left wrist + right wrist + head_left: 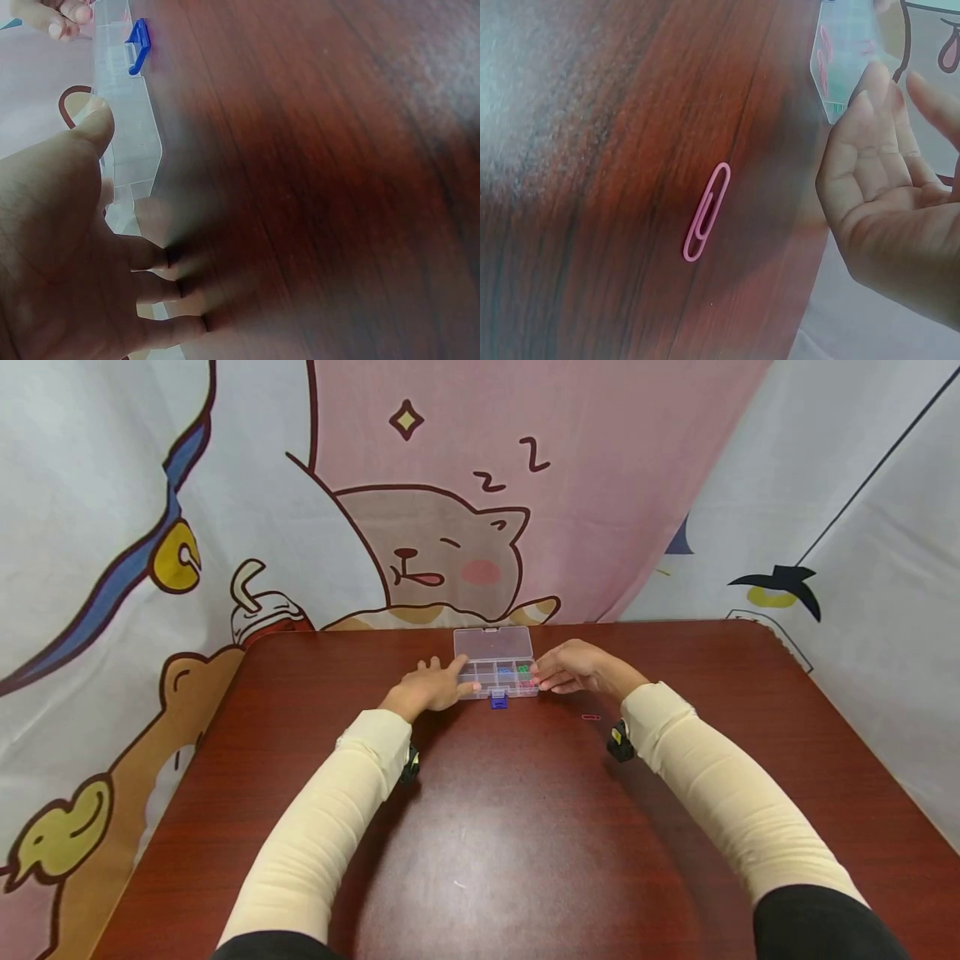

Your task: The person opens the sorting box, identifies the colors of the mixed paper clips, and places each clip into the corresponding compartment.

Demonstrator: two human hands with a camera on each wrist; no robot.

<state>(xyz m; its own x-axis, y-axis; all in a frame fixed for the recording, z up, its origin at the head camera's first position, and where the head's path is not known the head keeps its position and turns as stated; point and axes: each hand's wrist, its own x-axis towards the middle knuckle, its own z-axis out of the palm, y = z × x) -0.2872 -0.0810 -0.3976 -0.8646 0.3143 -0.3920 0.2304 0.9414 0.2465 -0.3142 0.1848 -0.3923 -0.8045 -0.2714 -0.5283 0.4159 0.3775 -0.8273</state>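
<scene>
A clear plastic compartment box (pixel 483 692) stands on the table with its lid (pixel 492 645) raised at the back. Blue, green and pink pieces lie in separate compartments; the pink ones (pixel 824 67) look like paper clips. My left hand (pixel 431 685) is at the box's left end, thumb against its front edge and the other fingers spread. At the right end, my right hand (pixel 573 666) has its fingertips at the rim by the pink and green compartments, its thumb apart; I see nothing held. A loose pink paper clip (pixel 705 215) lies on the table below the right hand.
A blue latch (pixel 498 700) hangs from the box's front. The dark red-brown wooden table (pixel 480 827) reaches back to a cartoon-printed curtain (pixel 465 552). A small white mark (pixel 460 884) shows on the near tabletop.
</scene>
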